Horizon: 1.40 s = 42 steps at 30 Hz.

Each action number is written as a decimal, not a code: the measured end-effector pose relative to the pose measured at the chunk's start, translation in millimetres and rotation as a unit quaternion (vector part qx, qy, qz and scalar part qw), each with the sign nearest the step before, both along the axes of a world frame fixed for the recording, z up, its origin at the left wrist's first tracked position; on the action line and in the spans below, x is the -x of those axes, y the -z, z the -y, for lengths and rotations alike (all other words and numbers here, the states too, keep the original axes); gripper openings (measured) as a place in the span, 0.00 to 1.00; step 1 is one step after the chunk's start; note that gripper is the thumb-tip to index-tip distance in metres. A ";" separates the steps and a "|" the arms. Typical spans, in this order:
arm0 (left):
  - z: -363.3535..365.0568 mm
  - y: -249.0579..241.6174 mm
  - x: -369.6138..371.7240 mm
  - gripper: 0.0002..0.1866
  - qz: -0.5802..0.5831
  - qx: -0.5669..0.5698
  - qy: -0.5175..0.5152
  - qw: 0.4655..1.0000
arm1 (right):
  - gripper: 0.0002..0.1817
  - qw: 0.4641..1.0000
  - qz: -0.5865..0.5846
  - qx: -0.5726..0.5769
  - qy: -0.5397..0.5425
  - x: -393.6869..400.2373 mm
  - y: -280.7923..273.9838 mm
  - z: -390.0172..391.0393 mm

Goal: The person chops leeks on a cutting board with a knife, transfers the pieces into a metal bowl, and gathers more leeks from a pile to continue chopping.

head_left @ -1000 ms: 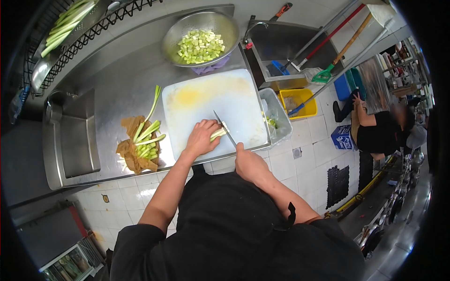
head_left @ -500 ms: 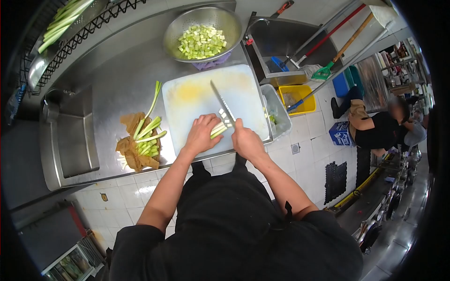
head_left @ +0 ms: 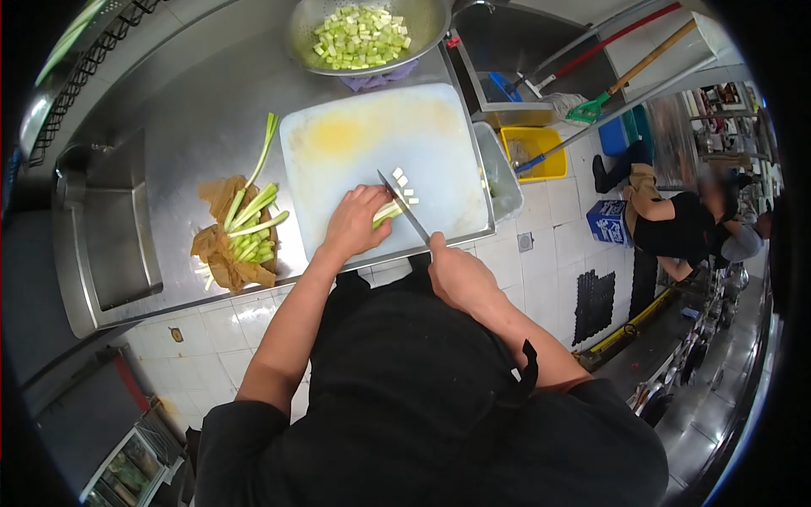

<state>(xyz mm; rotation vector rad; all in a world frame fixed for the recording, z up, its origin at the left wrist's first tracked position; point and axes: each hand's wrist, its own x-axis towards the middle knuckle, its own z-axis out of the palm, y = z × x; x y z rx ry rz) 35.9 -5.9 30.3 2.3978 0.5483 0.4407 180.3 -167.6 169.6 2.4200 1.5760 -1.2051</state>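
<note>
In the head view my left hand [head_left: 358, 221] is pressed down over a small bundle of pale green celery stalks [head_left: 385, 215] on the white cutting board [head_left: 329, 177]. The fingers are closed on the stalks, which show at their right side. My right hand [head_left: 460, 272] grips the handle of a long knife [head_left: 411, 218] at the board's front edge. Its blade slants across the stalk ends, tip away from me, close to my left fingers. Several small white cut pieces [head_left: 400, 179] lie just right of the blade.
A perforated metal bowl [head_left: 300, 42] of diced green pieces stands behind the board. More stalks [head_left: 249, 224] lie on brown paper [head_left: 221, 198] at left. A sink [head_left: 127, 237] is further left. A clear bin [head_left: 504, 190] and yellow bucket [head_left: 549, 148] stand right; a person [head_left: 676, 224] sits beyond.
The knife has come back toward me across the board, and its blade now crosses the stalk ends. The cut pieces have spread out a little. The whole view has tilted slightly.
</note>
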 end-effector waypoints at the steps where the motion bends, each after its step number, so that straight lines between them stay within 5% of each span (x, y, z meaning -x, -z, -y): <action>1: 0.2 1.6 -0.1 0.21 0.015 0.000 -0.002 1.000 | 0.11 1.000 -0.007 0.012 0.007 -0.3 -6.6 3.1; 11: -2.4 -1.0 0.2 0.21 0.031 -0.001 -0.013 0.999 | 0.13 0.991 -0.026 -0.124 0.052 -5.0 84.8 -49.6; 22: -7.6 -13.4 21.6 0.21 -0.026 0.006 -0.019 0.999 | 0.12 0.983 0.067 -0.138 0.101 -46.5 65.8 -16.6; 31: 4.4 1.6 17.7 0.20 0.029 -0.033 -0.050 0.998 | 0.14 1.000 -0.013 -0.020 -0.019 7.3 9.2 7.8; 38: 7.6 5.1 18.8 0.19 0.028 -0.031 -0.071 0.997 | 0.12 0.994 0.012 -0.105 0.001 19.3 83.9 -35.8; 42: 7.3 5.8 17.6 0.20 0.031 -0.028 -0.084 0.996 | 0.12 0.990 -0.018 -0.137 0.008 5.8 70.9 -53.1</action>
